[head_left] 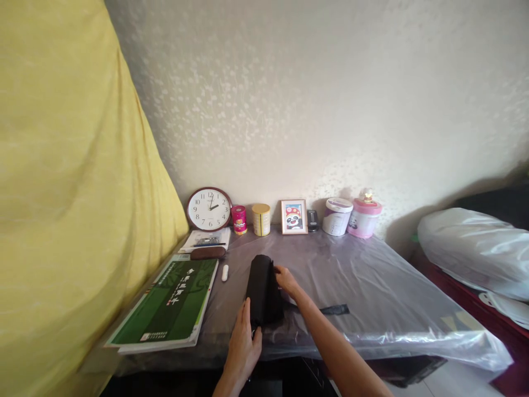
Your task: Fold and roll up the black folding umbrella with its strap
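Pointing lengthwise toward the wall, black roll, half-curled left hand gripping near end, right hand pinching right edge.

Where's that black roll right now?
In the head view, the black roll lies on the table, near its front edge, between the left hand and right hand, right of the green book.

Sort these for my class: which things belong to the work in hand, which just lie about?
Work in hand:
black fabric-looking cylindrical roll
dark flat strap, probably attached

Lying about, among others:
green rectangular paper book
small white oblong object
brown oblong case
round brown-rimmed clock
pink cylindrical tin
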Tool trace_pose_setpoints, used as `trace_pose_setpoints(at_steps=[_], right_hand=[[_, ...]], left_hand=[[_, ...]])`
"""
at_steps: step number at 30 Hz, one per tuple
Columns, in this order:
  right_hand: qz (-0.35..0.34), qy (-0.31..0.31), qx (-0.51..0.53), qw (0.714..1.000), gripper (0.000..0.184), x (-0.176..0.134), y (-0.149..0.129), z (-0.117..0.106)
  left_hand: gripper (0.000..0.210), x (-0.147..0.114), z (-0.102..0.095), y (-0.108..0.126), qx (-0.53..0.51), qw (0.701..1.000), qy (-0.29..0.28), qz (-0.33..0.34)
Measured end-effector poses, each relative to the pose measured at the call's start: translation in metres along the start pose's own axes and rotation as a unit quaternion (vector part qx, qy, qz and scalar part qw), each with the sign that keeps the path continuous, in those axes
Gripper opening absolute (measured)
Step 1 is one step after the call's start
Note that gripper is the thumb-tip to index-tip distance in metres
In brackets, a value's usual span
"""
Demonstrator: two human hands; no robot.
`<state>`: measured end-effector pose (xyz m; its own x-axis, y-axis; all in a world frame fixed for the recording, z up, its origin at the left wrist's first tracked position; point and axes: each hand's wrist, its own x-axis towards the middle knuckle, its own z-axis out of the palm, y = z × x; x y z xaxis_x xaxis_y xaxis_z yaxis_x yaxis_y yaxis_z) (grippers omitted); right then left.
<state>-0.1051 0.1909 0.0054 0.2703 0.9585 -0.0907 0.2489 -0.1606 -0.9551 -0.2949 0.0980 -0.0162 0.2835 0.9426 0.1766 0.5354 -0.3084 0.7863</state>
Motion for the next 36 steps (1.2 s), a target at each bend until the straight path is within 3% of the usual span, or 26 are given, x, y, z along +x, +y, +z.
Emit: trace_pose_setpoints(at_steps=[9,15,20,26,30,34,36], right_hand=[[0.009,0.095,-0.047,0.994,0.030,0.010,0.006,0.017],[0.012,0.143,-0.088,0.986,0.034,0.008,-0.002,0.034],[0.011,0.186,-0.126,0.974,0.036,0.001,-0.012,0.053],[0.011,0.198,-0.174,0.964,0.061,-0.007,-0.024,0.066],[0.023,0.185,-0.203,0.961,0.063,-0.009,-0.029,0.067],[0.021,0.179,-0.221,0.959,0.063,-0.010,-0.031,0.068],[0.019,0.178,-0.231,0.957,0.064,-0.010,-0.030,0.068]], left_hand=[[0.065,0.000,0.003,0.004,0.040,0.999,-0.001,0.003],[0.069,-0.003,0.010,0.019,0.121,0.993,-0.010,-0.006],[0.071,-0.004,0.015,0.037,0.252,0.965,-0.054,-0.041],[0.065,-0.002,0.018,0.053,0.333,0.939,-0.046,-0.073],[0.071,0.000,0.017,0.037,0.275,0.958,-0.051,-0.058],[0.070,-0.008,0.009,0.000,0.074,0.994,-0.071,0.021],[0.064,-0.016,0.004,-0.015,-0.044,0.998,-0.035,0.018]])
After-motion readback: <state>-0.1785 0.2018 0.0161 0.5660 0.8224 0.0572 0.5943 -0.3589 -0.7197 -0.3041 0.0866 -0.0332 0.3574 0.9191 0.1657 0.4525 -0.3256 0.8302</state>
